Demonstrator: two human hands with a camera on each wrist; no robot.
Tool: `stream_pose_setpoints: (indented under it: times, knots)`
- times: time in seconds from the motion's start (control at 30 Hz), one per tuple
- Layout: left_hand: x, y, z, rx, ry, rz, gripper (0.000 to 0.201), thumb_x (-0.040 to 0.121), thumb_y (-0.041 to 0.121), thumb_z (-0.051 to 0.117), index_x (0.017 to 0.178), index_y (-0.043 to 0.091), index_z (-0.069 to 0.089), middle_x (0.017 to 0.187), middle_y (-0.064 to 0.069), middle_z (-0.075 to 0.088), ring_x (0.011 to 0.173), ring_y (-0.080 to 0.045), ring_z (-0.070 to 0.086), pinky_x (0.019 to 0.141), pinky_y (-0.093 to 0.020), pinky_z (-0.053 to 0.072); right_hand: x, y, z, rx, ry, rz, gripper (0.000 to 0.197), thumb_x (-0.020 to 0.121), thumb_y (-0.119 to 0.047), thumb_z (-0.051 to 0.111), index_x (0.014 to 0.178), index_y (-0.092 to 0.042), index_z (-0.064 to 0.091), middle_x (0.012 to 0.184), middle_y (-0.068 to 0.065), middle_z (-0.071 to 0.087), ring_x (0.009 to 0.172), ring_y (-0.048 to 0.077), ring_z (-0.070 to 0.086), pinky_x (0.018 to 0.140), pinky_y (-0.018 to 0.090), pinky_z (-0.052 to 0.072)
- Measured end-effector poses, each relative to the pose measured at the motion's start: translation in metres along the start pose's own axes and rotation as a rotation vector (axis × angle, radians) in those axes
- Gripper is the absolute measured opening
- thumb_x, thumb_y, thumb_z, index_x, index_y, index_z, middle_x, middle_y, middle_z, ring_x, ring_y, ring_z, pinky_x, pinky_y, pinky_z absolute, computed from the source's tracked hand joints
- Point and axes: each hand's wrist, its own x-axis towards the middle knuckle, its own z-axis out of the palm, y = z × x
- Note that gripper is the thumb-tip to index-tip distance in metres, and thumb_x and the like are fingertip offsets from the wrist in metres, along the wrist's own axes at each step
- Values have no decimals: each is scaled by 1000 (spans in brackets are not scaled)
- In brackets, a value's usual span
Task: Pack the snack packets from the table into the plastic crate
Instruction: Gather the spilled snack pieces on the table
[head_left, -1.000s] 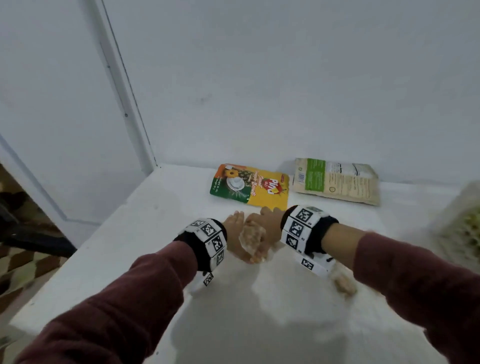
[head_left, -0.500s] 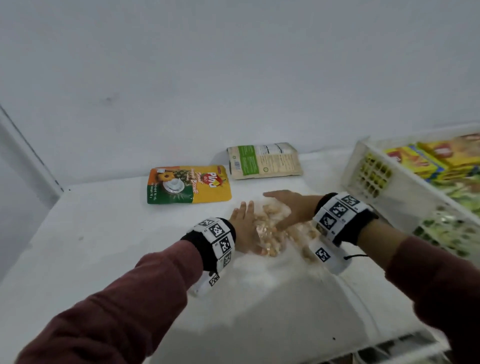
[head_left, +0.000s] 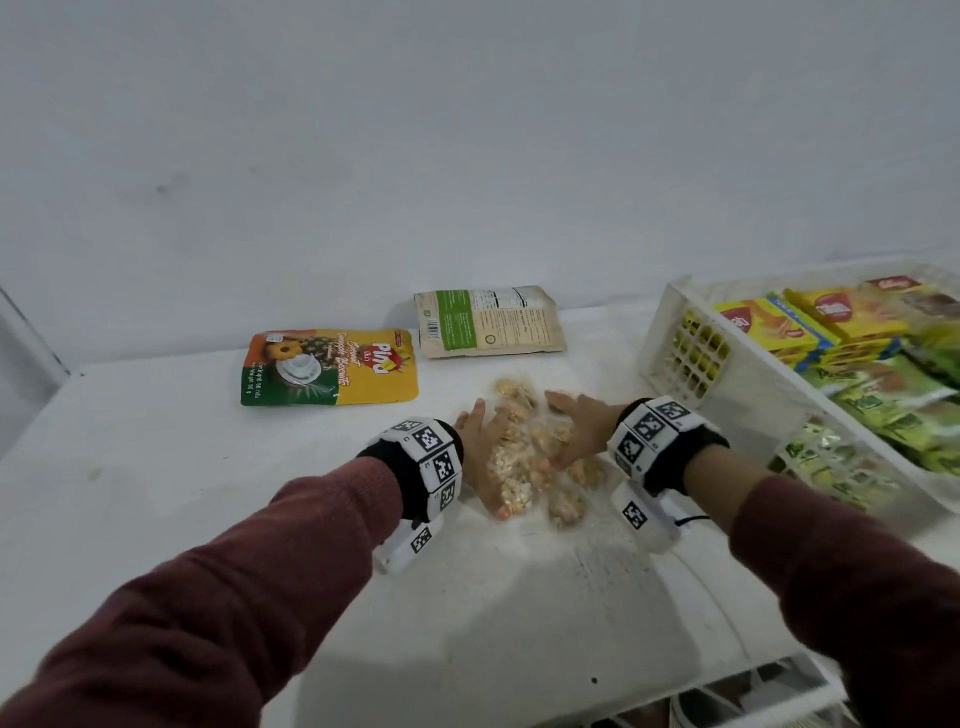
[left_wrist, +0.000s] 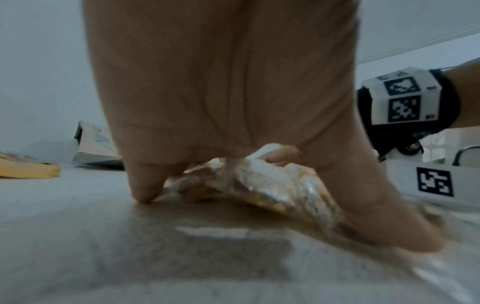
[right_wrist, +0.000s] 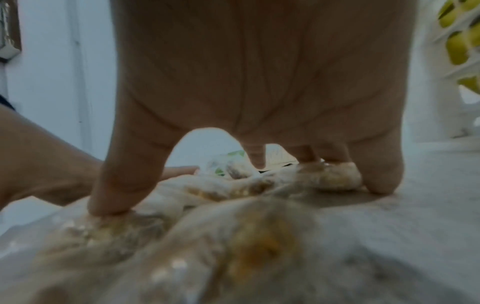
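Far left: table edge runs along the left, with bare white top between it and the hands.

Yellow-green biscuit packet lies flat near the back wall, well apart from both hands. Just to its right, touching or nearly touching the wall, lies a beige packet with green label, also flat.

Centre: clear bag of snacks lies on the table between the two hands. Left hand stands on its edge against the bag's left side, fingers straight; in the left wrist view the little fingertip and thumb touch the table and the bag bulges between them. Not curled round it. Right hand lies over the bag's right side, fingers extended, thumb pressing on the plastic, fingertips on the far lump. Pressing, not pinching. The bag's near end spreads under the right wrist; its outline there is blurred.

Right: plastic crate stands near the right hand, its lattice wall facing the bag, a strip of bare table between. Inside: yellow boxes at the back, green packets in front, piled near the rim. The crate's right part is cut off by the frame.

Near table edge shows lower right.
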Motion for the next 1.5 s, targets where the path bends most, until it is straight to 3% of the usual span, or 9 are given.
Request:
stream_pose_setpoints:
  times: [0.43, 0.7, 0.83, 0.93, 1.07, 1.23, 1.33, 1.4, 1.5]
  knots:
    - [-6, -21, -12, -95, -66, 52, 132, 67, 36, 80, 141, 28, -29, 148, -10, -36, 144, -33, -11, 116, -52, 13, -45, 3, 27, -88, -128, 2, 136, 58, -43, 84, 140, -41, -25, 149, 8, -34, 140, 34, -21, 112, 60, 7]
    - [4, -35, -37, -151, -37, 76, 126, 70, 38, 78, 142, 33, -26, 148, -9, -37, 145, -32, 3, 114, -45, 21, -29, 6, -14, -37, -122, 15, 130, 62, -40, 82, 141, -42, -20, 155, 9, -19, 144, 33, 3, 114, 51, 19]
    - [27, -65, -71, -319, 209, -5, 107, 76, 51, 67, 149, 25, -7, 156, -9, -14, 145, -29, 5, 115, -46, 16, -12, 3, -67, 200, -4, -65, 116, 68, -57, 68, 149, -14, -3, 156, 4, 8, 143, 22, 15, 113, 32, 18]
    - [53, -79, -82, -527, 450, -120, 96, 78, 39, 70, 149, 14, 11, 152, -14, 16, 140, -29, 20, 111, -41, 24, 27, 0, -85, 261, 167, 25, 71, 91, -39, 52, 145, -4, 21, 152, 10, 27, 139, 24, 28, 110, 29, 23]
    - [83, -84, -81, -670, 489, -284, 98, 73, 31, 76, 146, 9, 14, 140, -17, 37, 128, -32, 39, 105, -42, 38, 79, 4, -90, 402, 208, 109, 58, 94, -28, 51, 140, 2, 31, 147, 16, 35, 135, 28, 34, 106, 28, 30]
    - [103, -93, -78, -711, 482, -294, 62, 73, 27, 75, 127, 10, 47, 124, -11, 57, 112, -27, 55, 97, -39, 46, 119, 7, -97, 459, 190, 124, 23, 92, -27, 55, 93, -5, 61, 87, 6, 56, 90, 22, 53, 66, 25, 43]
    - [97, -91, -77, -740, 510, -271, 53, 76, 16, 73, 124, 5, 52, 119, -12, 60, 109, -28, 57, 90, -32, 47, 126, 9, -100, 499, 193, 125, 21, 88, -21, 60, 92, -1, 60, 83, 10, 54, 84, 21, 51, 56, 24, 39]
    - [87, -91, -79, -737, 518, -248, 59, 75, 18, 74, 128, 4, 50, 123, -13, 58, 110, -27, 56, 92, -33, 47, 123, 6, -100, 505, 246, 111, 23, 87, -19, 61, 103, -2, 57, 93, 11, 50, 87, 19, 46, 67, 26, 40]
    - [51, -89, -88, -754, 555, -209, 47, 80, 15, 70, 122, 4, 54, 107, -10, 61, 91, -25, 59, 72, -28, 48, 102, -6, -106, 521, 286, 60, 19, 87, -11, 58, 71, -6, 49, 82, 11, 50, 73, 21, 49, 61, 21, 45]
